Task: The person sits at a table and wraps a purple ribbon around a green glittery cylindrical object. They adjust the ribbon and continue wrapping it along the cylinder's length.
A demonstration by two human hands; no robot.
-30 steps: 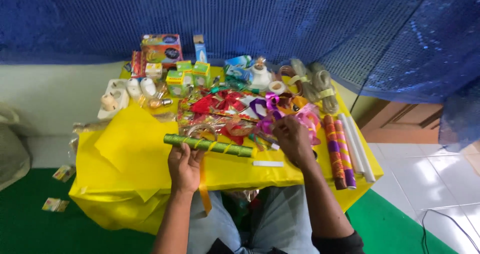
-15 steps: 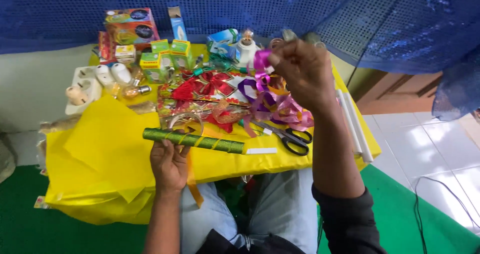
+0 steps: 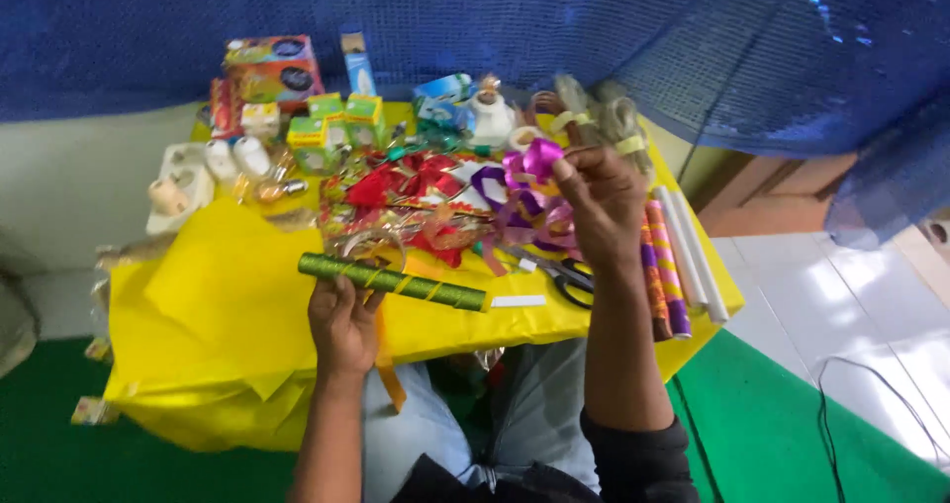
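- Head view, hands: left hand (image 3: 341, 323) grips a green glittery roll (image 3: 392, 281) near its left end, fingers curled round it, and the roll lies level just above the near part of the yellow-covered table (image 3: 198, 305).
- Right hand (image 3: 602, 201) is raised over the table's right half, thumb and fingertips pinched on a purple ribbon bow (image 3: 536, 157); the bow sits at the top of the fingers, above the pile.
- Pile of ribbons (image 3: 426, 201) in red, purple and pink covers the table's middle, just beyond the green roll.
- Black-handled scissors (image 3: 559, 274) lie on the yellow sheet below the right wrist, beside a small white strip (image 3: 518, 301).
- Striped wrapping-paper rolls (image 3: 661, 266) and plain white rolls (image 3: 698, 261) lie side by side along the table's right edge.
- Far edge holds small green boxes (image 3: 341, 119), a colourful carton (image 3: 272, 68) and a white teapot-shaped piece (image 3: 490, 117).
- White egg-shaped items (image 3: 233, 157) sit at the far left, next to a white tray (image 3: 178, 182).
- Blue netting (image 3: 594, 28) hangs behind the table; green mat (image 3: 772, 434) covers the floor at the person's right.
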